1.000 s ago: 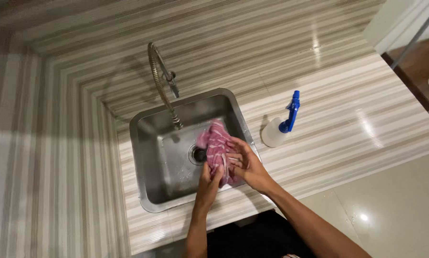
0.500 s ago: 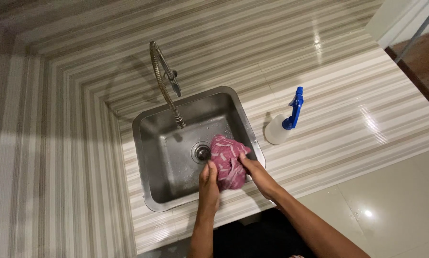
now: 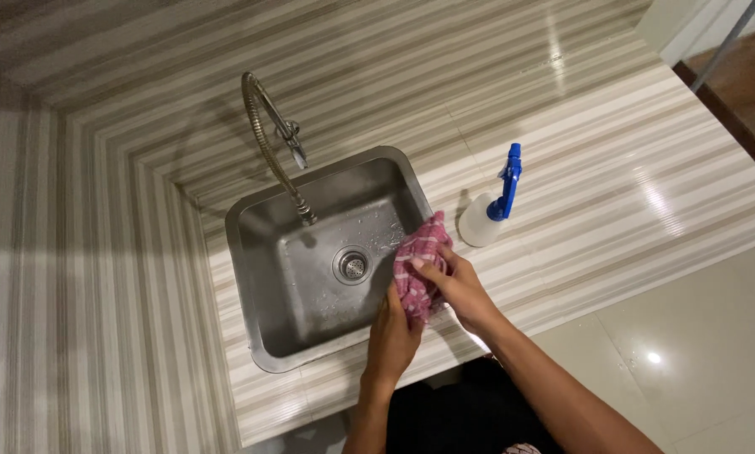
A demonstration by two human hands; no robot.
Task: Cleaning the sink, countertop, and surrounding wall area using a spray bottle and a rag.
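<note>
A pink striped cloth (image 3: 417, 261) is bunched over the right side of a steel sink (image 3: 264, 340). My right hand (image 3: 457, 284) grips the cloth from the right, fingers curled over it. From below, my left hand (image 3: 396, 332) clasps its lower end at the sink's front right rim. The drain (image 3: 352, 266) sits in the basin just left of the cloth. Water drops glisten on the basin floor.
A curved spring faucet (image 3: 272, 139) rises from behind the sink. A white spray bottle with a blue trigger (image 3: 495, 206) stands on the striped counter (image 3: 612, 160) right of the sink. Glossy floor tiles (image 3: 697, 353) lie at the lower right.
Both hands stayed on the cloth over the sink's right side. The cloth, spread out a second ago, is now squeezed into a narrower bunch between them.
</note>
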